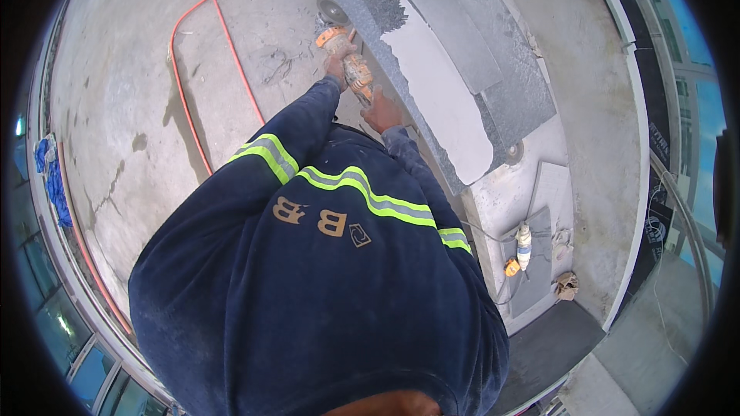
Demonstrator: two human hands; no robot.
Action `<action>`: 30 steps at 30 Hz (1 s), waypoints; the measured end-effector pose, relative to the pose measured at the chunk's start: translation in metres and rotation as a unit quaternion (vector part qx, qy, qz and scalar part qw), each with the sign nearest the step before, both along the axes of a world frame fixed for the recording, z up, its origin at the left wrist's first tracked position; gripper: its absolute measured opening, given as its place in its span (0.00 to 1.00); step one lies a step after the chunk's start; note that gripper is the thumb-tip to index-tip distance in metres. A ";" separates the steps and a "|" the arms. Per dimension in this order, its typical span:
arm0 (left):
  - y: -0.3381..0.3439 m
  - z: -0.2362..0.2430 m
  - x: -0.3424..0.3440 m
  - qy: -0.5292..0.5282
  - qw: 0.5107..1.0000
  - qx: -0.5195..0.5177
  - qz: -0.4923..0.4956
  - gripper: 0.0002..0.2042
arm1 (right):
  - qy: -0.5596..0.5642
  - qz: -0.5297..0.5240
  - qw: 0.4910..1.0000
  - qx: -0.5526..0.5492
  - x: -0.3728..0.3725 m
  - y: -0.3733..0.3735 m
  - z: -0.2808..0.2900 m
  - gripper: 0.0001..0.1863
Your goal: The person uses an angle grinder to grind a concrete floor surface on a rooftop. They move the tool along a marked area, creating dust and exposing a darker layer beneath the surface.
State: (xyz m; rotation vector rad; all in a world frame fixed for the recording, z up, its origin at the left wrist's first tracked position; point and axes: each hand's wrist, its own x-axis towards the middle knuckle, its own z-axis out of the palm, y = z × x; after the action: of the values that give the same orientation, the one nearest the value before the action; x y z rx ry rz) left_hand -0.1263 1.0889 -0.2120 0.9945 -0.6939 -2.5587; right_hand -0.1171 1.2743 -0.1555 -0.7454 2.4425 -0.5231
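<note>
Grinder (358,75) is resting in both hands beside the long edge of a white-patched stone slab (435,81); the left hand's (336,68) grip is closing around its body near the head, the right hand's (382,113) around its rear end. Its round disc (332,11) is standing near that edge; whether it is touching, I cannot tell. Orange hose (230,38) is crossing the floor (116,108).
</note>
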 end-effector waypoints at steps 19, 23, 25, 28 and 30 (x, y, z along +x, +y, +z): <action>-0.004 -0.002 -0.002 0.011 1.000 -0.009 -0.019 0.21 | 0.003 -0.020 1.000 0.001 -0.001 -0.007 0.003 0.35; 0.005 0.008 0.006 -0.010 1.000 -0.010 -0.022 0.22 | -0.012 -0.016 1.000 0.004 0.006 0.002 0.002 0.36; 0.008 0.010 0.008 -0.011 1.000 -0.004 -0.014 0.22 | -0.008 -0.013 1.000 0.009 0.006 0.004 0.000 0.36; 0.008 0.009 0.007 -0.007 1.000 -0.015 -0.008 0.22 | -0.019 -0.013 1.000 0.012 0.005 0.003 -0.003 0.37; 0.005 0.007 0.003 -0.013 1.000 -0.012 -0.008 0.22 | -0.012 -0.016 1.000 0.003 0.003 0.002 -0.005 0.37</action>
State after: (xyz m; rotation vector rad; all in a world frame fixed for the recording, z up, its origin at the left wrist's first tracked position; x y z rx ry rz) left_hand -0.1237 1.0943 -0.2050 1.0193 -0.7418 -2.5494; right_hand -0.1145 1.2758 -0.1608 -0.6945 2.4364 -0.5335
